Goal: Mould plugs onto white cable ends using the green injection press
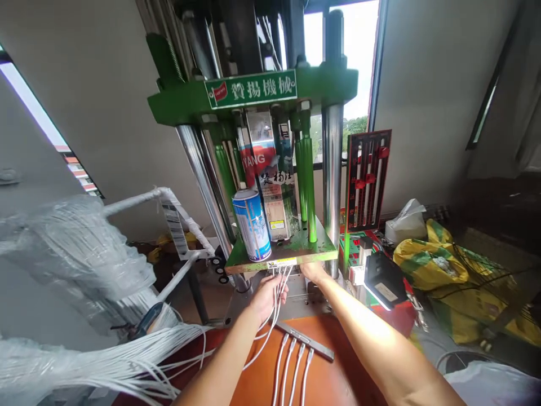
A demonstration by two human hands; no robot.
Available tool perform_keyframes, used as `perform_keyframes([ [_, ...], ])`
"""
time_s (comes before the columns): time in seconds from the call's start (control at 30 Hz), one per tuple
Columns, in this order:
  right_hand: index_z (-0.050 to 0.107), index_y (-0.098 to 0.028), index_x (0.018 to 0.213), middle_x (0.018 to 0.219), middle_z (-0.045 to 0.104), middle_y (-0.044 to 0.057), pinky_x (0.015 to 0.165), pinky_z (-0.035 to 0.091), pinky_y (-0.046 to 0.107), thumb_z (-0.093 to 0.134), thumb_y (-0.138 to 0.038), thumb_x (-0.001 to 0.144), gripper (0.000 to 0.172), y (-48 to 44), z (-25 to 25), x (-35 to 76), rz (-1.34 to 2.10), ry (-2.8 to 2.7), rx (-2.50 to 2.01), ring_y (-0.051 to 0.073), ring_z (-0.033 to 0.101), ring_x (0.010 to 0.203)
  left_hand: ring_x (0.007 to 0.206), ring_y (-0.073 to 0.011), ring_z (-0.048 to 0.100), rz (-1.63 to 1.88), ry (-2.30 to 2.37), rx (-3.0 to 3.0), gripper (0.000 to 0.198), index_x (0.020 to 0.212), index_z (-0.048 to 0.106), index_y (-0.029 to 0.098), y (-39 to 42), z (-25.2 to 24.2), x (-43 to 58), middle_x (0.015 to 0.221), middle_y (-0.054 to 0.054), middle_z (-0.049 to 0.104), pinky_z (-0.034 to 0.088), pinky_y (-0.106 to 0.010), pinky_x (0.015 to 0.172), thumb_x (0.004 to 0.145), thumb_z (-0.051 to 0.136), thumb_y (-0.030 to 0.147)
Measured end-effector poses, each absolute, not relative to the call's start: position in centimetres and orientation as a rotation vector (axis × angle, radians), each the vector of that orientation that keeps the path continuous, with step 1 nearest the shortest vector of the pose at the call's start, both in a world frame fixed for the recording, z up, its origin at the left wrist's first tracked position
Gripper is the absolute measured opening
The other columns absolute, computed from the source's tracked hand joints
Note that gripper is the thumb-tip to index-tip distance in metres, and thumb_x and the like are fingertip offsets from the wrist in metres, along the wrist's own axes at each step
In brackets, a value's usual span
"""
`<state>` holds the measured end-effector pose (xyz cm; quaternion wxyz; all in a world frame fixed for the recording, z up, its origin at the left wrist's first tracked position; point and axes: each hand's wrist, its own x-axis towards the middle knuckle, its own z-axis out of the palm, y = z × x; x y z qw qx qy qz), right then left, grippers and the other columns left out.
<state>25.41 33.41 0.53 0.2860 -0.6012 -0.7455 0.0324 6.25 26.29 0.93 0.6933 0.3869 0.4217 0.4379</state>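
Observation:
Several thin white cables [278,304] run through my left hand [264,298], whose fingers are closed around them just below the green machine plate [310,255]. The upper cable ends go up under the plate's front edge, where they are hidden. My right hand [313,272] reaches beneath the same plate, to the right of the cables. Its fingers are out of sight under the edge. On the orange-brown table in front lies a dark metal bar [315,344] with several white cable ends [301,351] set in a row along it.
A blue and white spray can [252,225] stands on the plate. Steel columns [333,169] flank the press. Bundled white cables [152,349] spread over the table's left side. Yellow-green sacks [426,259] and a dark, flat box-like device [382,282] are at the right.

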Motion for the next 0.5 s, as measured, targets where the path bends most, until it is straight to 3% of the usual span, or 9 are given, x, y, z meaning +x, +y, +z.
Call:
perform_keyframes([
  [0.07,0.065,-0.014,0.101,0.104,0.069,0.007,0.088,0.054,0.035,0.057,-0.022,0.105,0.012,31.8,0.7,25.4,0.098,-1.902,-1.583,0.02,0.066,0.096,0.05,-0.0107,0.058,0.972,0.951,0.851,0.027,0.099,0.066,0.009,25.4,2.0,6.2,0.07,-0.004,0.066,0.044,-0.022,0.048,0.095,0.07,0.035],
  [0.17,0.062,-0.017,0.103,0.106,0.069,0.011,0.086,0.052,0.033,0.038,-0.021,0.109,0.025,28.0,-0.4,25.6,0.111,-1.793,-1.526,0.022,0.065,0.098,0.045,-0.0092,0.053,0.898,0.954,0.837,0.035,0.099,0.067,0.007,22.1,2.8,6.2,0.069,-0.007,0.066,0.032,-0.019,0.041,0.095,0.07,0.041],
  [0.3,0.052,-0.023,0.097,0.096,0.065,0.008,0.08,0.049,0.034,0.033,-0.036,0.111,0.027,22.3,-3.3,26.1,0.111,-1.726,-1.493,0.023,0.062,0.088,0.037,-0.0017,0.025,0.85,0.851,0.85,0.058,0.092,0.068,0.009,15.0,1.8,6.4,0.052,0.005,0.05,0.014,-0.018,0.038,0.079,0.084,0.063],
  [0.4,0.049,-0.023,0.093,0.097,0.063,0.01,0.08,0.047,0.037,0.033,-0.037,0.111,0.027,19.1,-5.2,26.6,0.046,-1.657,-1.566,0.026,0.059,0.089,0.035,-0.0026,0.017,0.833,0.863,0.848,0.074,0.086,0.065,0.014,10.4,1.0,6.4,0.044,0.011,0.036,0.013,-0.019,0.036,0.065,0.083,0.082],
  [0.5,0.048,-0.023,0.089,0.091,0.062,0.01,0.075,0.045,0.036,0.036,-0.034,0.109,0.026,16.9,-6.2,27.6,0.051,-1.64,-1.613,0.025,0.059,0.081,0.033,-0.004,0.016,0.809,0.853,0.921,0.075,0.082,0.063,0.016,8.1,1.1,5.7,0.038,0.011,0.032,0.013,-0.02,0.035,0.066,0.078,0.088],
])
